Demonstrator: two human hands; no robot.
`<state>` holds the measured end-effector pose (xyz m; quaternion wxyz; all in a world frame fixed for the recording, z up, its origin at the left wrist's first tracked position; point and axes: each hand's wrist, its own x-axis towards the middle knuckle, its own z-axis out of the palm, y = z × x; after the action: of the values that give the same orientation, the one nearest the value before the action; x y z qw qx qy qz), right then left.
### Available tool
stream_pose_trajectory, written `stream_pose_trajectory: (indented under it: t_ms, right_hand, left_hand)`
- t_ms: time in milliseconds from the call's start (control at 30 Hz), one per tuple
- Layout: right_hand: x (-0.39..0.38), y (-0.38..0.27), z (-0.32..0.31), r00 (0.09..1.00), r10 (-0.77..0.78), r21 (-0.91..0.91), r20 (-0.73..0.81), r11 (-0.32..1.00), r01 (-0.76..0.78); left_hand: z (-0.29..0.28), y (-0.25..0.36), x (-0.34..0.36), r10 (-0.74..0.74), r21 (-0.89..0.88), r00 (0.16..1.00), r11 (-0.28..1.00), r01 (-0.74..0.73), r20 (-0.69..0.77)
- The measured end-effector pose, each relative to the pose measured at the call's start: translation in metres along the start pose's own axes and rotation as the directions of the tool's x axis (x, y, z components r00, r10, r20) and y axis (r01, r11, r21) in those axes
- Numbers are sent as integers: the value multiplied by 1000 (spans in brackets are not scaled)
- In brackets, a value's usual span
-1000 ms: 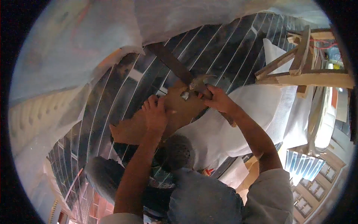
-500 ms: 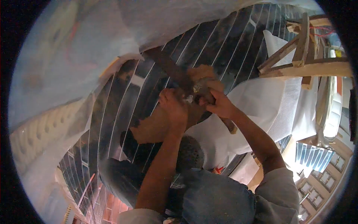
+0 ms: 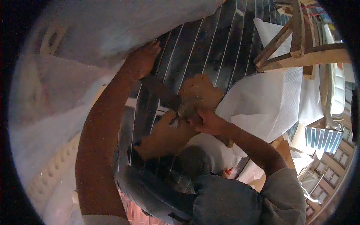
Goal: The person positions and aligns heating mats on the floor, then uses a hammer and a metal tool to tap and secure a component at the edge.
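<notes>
My left hand point(image 3: 144, 62) reaches far forward to the lower edge of a large pale cloth or sheet point(image 3: 123, 30). Its fingers look stretched out, with no held thing visible. Near the middle, my right hand point(image 3: 210, 123) is closed with the fingers pinched; what lies in them is dark and blurred. It rests over a dark wooden bar point(image 3: 159, 89) that runs diagonally beneath it. Under the bar lies a torn brown sheet point(image 3: 204, 88), like cardboard or paper. A small whitish scrap point(image 3: 174, 123) sits beside the bar, left of my right hand.
Dark flooring point(image 3: 202, 41) with thin white lines lies below. White ribbed sheeting point(image 3: 266, 97) spreads to the right. A wooden frame point(image 3: 307, 62) juts in at the upper right. My dark-clothed leg point(image 3: 153, 195) is close below, and a small red-tipped object point(image 3: 227, 172) lies near it.
My left hand has left the middle, moving forward and left to the pale cloth's edge. My right hand stays closed at the bar. The view has shifted slightly.
</notes>
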<state>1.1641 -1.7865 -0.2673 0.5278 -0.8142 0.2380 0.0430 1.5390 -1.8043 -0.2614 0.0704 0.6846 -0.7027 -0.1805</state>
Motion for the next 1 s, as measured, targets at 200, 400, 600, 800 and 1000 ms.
stream_pose_trajectory:
  t_ms: [200, 400, 600, 800, 1000]
  right_hand:
    - [22, -4, -20, 998, -44, -58, 50, 997, 47]
    - [85, -79, -130, 960, 141, -392, 240, 919, -36]
    - [121, -81, -143, 909, 173, -599, 380, 794, 100]
    - [133, -111, -115, 852, 53, -520, 521, 811, 268]
    - [147, -163, -113, 720, -143, -479, 679, 656, 583]
  left_hand:
    - [4, -8, 10, 133, 319, 979, 931, -176, 153]
    - [-43, 5, 16, 105, 199, 912, 960, -197, 397]
    - [-26, 4, 4, 89, 359, 949, 912, -200, 304]
    - [-4, -27, 5, 27, 182, 949, 979, -89, 315]
    - [2, -10, -6, 106, 467, 983, 868, -166, 152]
